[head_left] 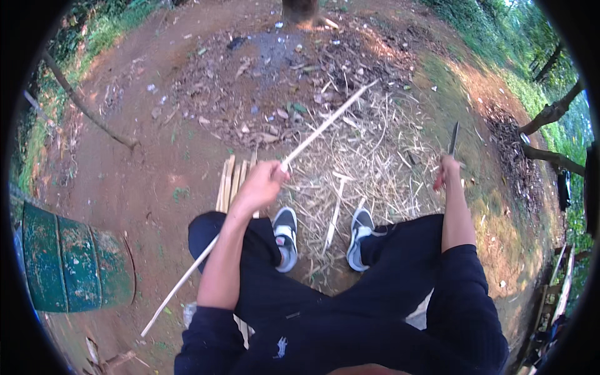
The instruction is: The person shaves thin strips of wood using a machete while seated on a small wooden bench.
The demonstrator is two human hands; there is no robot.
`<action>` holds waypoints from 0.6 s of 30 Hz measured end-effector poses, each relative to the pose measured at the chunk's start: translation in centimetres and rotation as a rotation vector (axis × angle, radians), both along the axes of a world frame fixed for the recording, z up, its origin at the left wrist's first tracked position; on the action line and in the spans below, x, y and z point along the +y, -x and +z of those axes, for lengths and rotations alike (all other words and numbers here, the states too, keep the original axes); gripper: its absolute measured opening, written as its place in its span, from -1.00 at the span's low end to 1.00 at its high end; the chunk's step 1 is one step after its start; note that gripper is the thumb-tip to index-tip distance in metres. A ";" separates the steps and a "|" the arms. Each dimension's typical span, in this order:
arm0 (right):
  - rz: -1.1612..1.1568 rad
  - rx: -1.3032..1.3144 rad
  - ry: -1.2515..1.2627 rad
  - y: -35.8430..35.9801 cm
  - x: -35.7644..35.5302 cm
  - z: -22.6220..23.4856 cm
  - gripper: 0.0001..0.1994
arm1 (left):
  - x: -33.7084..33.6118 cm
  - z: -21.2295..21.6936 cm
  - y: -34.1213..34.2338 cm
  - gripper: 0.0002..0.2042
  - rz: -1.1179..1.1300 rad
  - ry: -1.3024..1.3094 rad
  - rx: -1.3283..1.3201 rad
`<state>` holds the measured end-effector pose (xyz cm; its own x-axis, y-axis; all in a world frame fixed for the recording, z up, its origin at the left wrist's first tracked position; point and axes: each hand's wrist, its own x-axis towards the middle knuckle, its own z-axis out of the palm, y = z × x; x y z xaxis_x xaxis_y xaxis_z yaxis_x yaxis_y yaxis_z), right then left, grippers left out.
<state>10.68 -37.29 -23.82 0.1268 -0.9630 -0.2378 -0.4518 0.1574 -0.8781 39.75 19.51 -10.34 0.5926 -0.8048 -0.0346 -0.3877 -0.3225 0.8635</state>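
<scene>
My left hand (pixel 262 184) is closed around a long, pale wooden stick (pixel 328 122), out in front of my left knee. The stick slants from the far middle, under my left forearm, down to the near left. My right hand (pixel 449 172) grips a knife, held off to the right beyond my right knee. The dark knife blade (pixel 454 139) points away from me and stands apart from the stick. How the right fingers wrap the handle is partly blurred. Pale shavings (pixel 375 144) cover the ground between and ahead of my shoes.
Several split wooden strips (pixel 234 178) lie beside my left leg. A green metal drum (pixel 75 262) lies at the left. Ahead stands a tree trunk (pixel 300 9) past dry leaves. Leaning branches (pixel 553 112) rise at the right, and a thin pole (pixel 87 106) at the left.
</scene>
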 end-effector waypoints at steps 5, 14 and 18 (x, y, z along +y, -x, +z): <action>0.097 -0.540 -0.307 -9.5 13.9 7.8 -0.87 | 0.4 1.2 -0.1 -0.70 0.085 -0.027 0.079; 0.589 0.008 0.464 -11.7 27.6 13.8 -0.83 | -2.0 1.4 1.0 -0.70 0.065 -0.027 0.249; 0.725 0.012 0.596 -12.7 30.0 11.6 -0.83 | -2.2 1.9 1.7 -0.76 -0.118 -0.104 0.323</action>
<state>23.34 -7.28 -12.18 0.7447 -0.6131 0.2636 -0.2731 -0.6404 -0.7179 38.03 17.36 -8.40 0.4408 -0.8494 -0.2902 -0.1395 -0.3842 0.9127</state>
